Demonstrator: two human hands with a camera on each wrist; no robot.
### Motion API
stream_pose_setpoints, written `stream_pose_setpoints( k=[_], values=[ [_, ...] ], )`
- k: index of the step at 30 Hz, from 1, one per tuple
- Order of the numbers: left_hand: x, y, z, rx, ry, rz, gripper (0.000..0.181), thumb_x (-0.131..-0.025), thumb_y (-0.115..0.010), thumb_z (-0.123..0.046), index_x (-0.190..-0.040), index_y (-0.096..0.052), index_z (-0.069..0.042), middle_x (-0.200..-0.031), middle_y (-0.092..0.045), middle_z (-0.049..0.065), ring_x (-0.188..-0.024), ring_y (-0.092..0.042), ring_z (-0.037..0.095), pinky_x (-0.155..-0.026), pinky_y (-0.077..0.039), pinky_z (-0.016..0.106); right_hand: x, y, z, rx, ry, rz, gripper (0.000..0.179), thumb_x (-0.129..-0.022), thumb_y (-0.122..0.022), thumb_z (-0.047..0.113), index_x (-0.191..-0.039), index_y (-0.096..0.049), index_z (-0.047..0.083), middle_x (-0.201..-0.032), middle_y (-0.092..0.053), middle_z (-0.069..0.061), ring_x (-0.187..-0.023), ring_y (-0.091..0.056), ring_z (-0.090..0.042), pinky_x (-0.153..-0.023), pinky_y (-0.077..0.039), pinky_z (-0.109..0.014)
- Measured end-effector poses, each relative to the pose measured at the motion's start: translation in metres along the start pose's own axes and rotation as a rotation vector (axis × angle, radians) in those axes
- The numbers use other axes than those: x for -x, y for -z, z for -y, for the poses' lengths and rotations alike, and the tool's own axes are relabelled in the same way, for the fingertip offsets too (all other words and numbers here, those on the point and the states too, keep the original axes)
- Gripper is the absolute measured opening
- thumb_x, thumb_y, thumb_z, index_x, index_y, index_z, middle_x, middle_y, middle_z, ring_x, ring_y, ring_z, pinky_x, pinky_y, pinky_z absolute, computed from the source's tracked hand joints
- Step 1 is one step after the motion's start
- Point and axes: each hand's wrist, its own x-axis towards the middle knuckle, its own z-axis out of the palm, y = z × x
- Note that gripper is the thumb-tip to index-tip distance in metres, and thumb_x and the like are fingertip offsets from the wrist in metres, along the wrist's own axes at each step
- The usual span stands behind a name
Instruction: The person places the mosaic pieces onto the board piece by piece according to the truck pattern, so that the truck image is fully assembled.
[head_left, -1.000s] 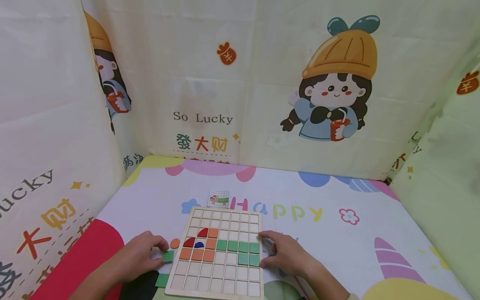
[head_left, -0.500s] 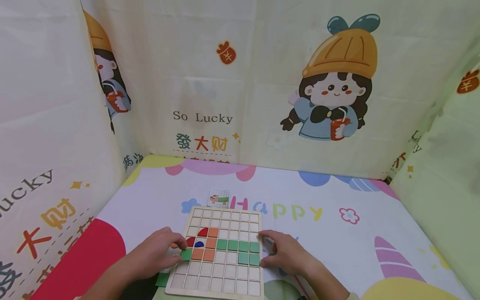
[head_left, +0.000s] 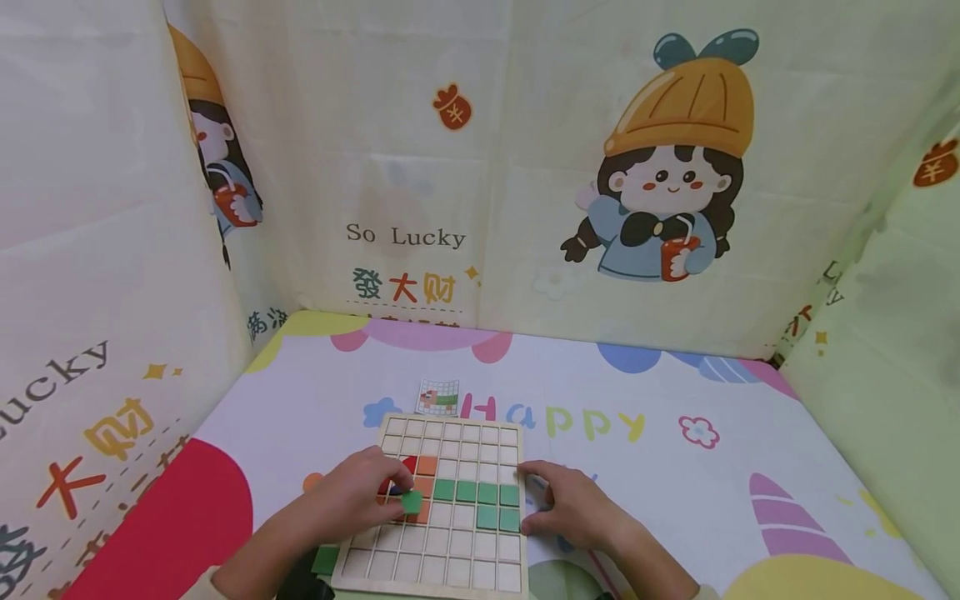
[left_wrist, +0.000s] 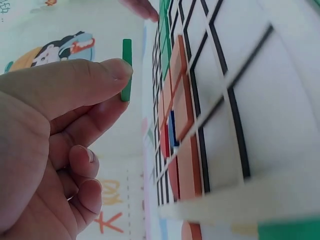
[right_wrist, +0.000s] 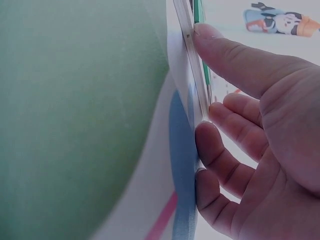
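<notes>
My left hand (head_left: 356,496) holds a small green square tile (head_left: 412,502) between thumb and finger, over the left part of the wooden grid board (head_left: 461,546). In the left wrist view, that green tile (left_wrist: 127,70) is upright, edge-on and apart from the board, the other fingers curled. Orange tiles (head_left: 427,465), a red piece (head_left: 408,464) and a row of green tiles (head_left: 487,495) lie in the cells; my left hand partly hides the red and blue pieces. At the board's right edge, my right hand (head_left: 577,504) touches the rim with thumb and fingertips, fingers loosely bent.
A small pattern card (head_left: 438,397) lies behind the board. Left of it are an orange disc (head_left: 312,481) and a loose green piece (head_left: 326,560), partly hidden. Printed cloth (head_left: 525,208) rises at the back and both sides of the table.
My left hand has carried the green tile rightward from beside the board to above its left cells. The right hand has stayed at the right edge.
</notes>
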Motion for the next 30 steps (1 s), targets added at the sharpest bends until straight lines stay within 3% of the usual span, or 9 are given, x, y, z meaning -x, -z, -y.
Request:
stream_pose_setpoints(
  k=[3, 9, 21, 30],
  values=[
    [-0.005, -0.003, -0.004, 0.014, -0.012, 0.004, 0.013, -0.084, -0.079, -0.013, -0.093, -0.071, -0.019, -0.09, -0.059, -0.017, -0.088, -0.052, 0.011, -0.074, -0.049, 0.028, 0.001, 0.0, 0.001, -0.005, -0.003, 0.002, 0.073, -0.077, -0.087, 0.034, -0.14, -0.056, 0.015, -0.079, -0.052, 0.002, -0.073, -0.048, -0.017, -0.061, -0.039, -0.031],
    [-0.014, -0.01, -0.011, 0.027, 0.03, 0.038, 0.014, -0.084, -0.08, -0.015, -0.093, -0.071, -0.02, -0.088, -0.059, -0.018, -0.086, -0.051, 0.011, -0.071, -0.047, 0.027, 0.001, 0.0, 0.002, -0.006, -0.005, 0.002, 0.073, -0.077, -0.087, 0.034, -0.14, -0.056, 0.016, -0.08, -0.052, 0.002, -0.074, -0.049, -0.017, -0.061, -0.039, -0.03],
    [-0.027, -0.018, -0.016, -0.028, -0.044, 0.033, 0.014, -0.081, -0.079, -0.013, -0.092, -0.071, -0.019, -0.088, -0.06, -0.015, -0.086, -0.049, 0.009, -0.072, -0.047, 0.027, 0.001, 0.001, 0.001, 0.001, 0.008, -0.005, 0.072, -0.077, -0.087, 0.035, -0.14, -0.057, 0.016, -0.078, -0.052, 0.002, -0.072, -0.048, -0.016, -0.061, -0.039, -0.031],
    [-0.036, -0.032, -0.023, -0.015, -0.008, 0.07, 0.014, -0.079, -0.079, -0.014, -0.091, -0.074, -0.018, -0.084, -0.057, -0.017, -0.083, -0.047, 0.006, -0.071, -0.046, 0.026, 0.001, 0.0, 0.001, -0.001, 0.006, -0.003, 0.072, -0.076, -0.087, 0.035, -0.14, -0.057, 0.016, -0.078, -0.053, 0.002, -0.072, -0.048, -0.016, -0.061, -0.039, -0.031]
  ],
)
